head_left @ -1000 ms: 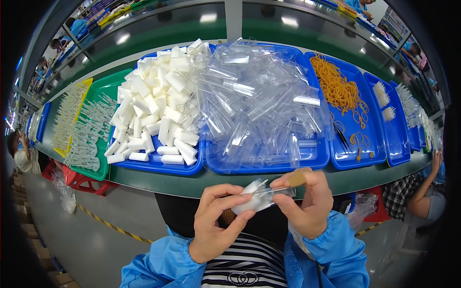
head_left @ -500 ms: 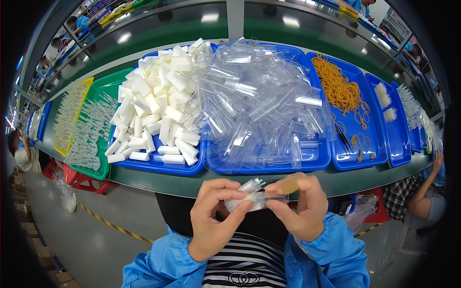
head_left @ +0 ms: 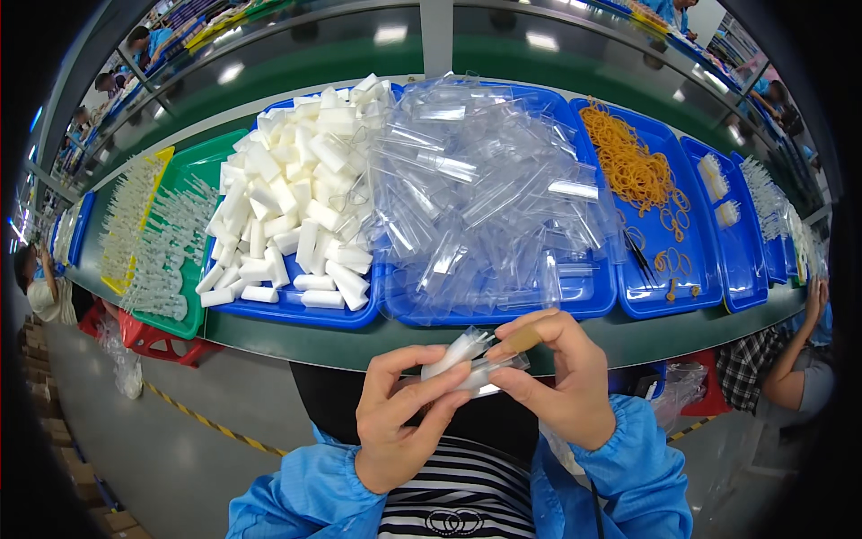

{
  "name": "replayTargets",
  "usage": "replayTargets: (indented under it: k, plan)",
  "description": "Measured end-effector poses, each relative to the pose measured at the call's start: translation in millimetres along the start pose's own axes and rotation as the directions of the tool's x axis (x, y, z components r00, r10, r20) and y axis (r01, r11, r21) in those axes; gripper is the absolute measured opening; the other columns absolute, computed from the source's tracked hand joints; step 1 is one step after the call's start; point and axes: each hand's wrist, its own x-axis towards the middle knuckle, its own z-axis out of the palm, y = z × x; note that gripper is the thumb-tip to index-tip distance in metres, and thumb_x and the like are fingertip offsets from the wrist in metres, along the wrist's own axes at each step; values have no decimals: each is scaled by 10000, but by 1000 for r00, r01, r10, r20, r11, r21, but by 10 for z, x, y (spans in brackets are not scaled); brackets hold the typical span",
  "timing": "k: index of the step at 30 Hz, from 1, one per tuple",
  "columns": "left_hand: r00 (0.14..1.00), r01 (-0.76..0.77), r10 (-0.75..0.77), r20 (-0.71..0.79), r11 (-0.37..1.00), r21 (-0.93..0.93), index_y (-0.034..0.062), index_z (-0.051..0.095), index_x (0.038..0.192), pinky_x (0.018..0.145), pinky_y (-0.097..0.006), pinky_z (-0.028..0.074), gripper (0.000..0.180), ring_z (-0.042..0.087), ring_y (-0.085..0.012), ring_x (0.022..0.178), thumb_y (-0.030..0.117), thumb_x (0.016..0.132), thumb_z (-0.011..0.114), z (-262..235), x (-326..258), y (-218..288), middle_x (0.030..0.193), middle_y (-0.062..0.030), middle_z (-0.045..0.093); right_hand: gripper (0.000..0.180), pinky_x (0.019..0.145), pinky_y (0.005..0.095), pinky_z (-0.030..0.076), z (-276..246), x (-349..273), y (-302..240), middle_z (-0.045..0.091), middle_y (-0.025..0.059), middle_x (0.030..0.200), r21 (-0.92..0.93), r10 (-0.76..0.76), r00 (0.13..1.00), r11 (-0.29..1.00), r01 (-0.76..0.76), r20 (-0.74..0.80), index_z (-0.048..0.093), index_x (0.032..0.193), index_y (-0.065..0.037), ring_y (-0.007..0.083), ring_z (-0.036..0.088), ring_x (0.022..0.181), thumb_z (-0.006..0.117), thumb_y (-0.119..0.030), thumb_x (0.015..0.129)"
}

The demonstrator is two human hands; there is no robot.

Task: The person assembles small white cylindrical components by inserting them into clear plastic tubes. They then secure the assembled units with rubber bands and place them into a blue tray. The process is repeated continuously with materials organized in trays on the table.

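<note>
My left hand [head_left: 400,415] is closed around a white piece in clear plastic [head_left: 447,357], with several thin pale tips poking out at its right end. My right hand [head_left: 573,388] pinches a clear plastic sleeve [head_left: 483,370] between thumb and index finger, against the lower side of the white piece. A tan band of tape [head_left: 520,340] wraps the right index finger. Both hands are just in front of the bench edge. Part of the white piece is hidden by the left fingers.
Beyond my hands, blue trays hold white foam blocks [head_left: 310,189], clear plastic sleeves [head_left: 503,189] and orange rubber bands [head_left: 628,162] with black tweezers [head_left: 639,258]. A green tray [head_left: 189,310] with thin white-tipped parts lies left. Other people sit along the bench.
My right hand has turned and its fingers have risen slightly. The clear sleeve has shifted lower against the white piece, which now tilts more steeply up to the right.
</note>
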Motion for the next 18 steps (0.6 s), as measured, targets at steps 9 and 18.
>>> replayTargets:
  k: [9,18]
  plan:
    - [981,191,-165,100,767,-612,-63,636,1152,1007,-422,575,310,573,-365,1257,-130,853,686,-86,-63,-48,1277,-167,502,317,923,326,506,-137,35,-100,693,122,1030,199,83,996,977,-78,-15,601,1051,-3,177,671,994,814,-62,824]
    - [977,200,-120,176,797,-569,-29,524,1306,1033,-465,527,509,552,-359,1277,46,856,749,-103,-109,-56,1349,-175,487,275,924,327,523,-87,-28,-133,659,131,1096,200,118,985,969,-142,129,618,1040,-23,179,644,1080,802,-94,849]
